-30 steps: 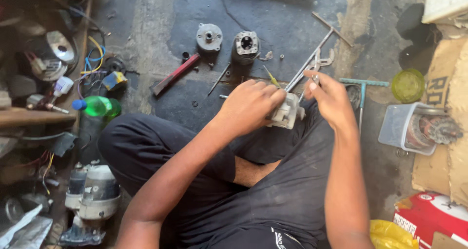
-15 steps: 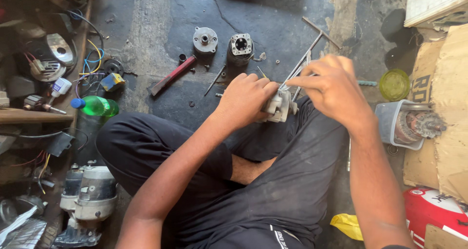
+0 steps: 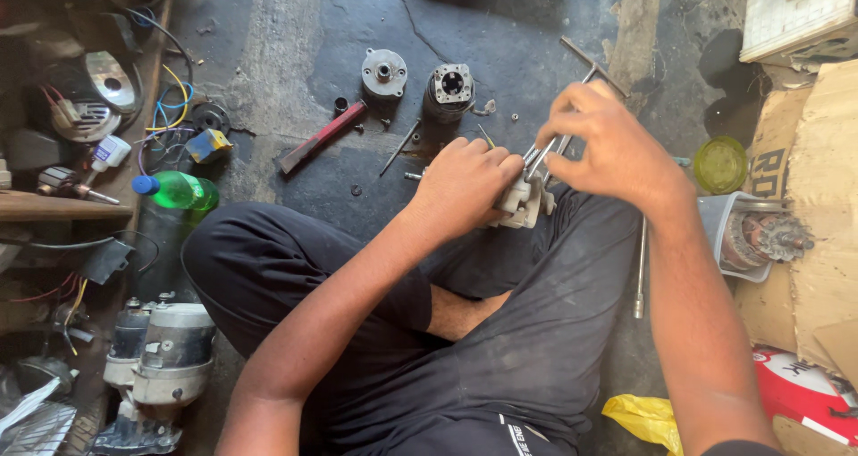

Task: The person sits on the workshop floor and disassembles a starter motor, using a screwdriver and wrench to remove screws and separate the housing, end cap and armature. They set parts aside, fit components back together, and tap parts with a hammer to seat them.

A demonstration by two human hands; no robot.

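Both hands (image 3: 465, 184) grip pale housing (image 3: 523, 201), probably motor part

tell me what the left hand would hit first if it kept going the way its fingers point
The left hand points right, fingers wrapped on the small pale metal housing. Going on, it would likely meet the right hand, which pinches thin metal rods just beyond; depth is unclear.

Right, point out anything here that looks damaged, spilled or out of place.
The concrete floor is cracked and stained dark. A green bottle lies on its side by tangled wires. Small screws and parts are scattered loose.
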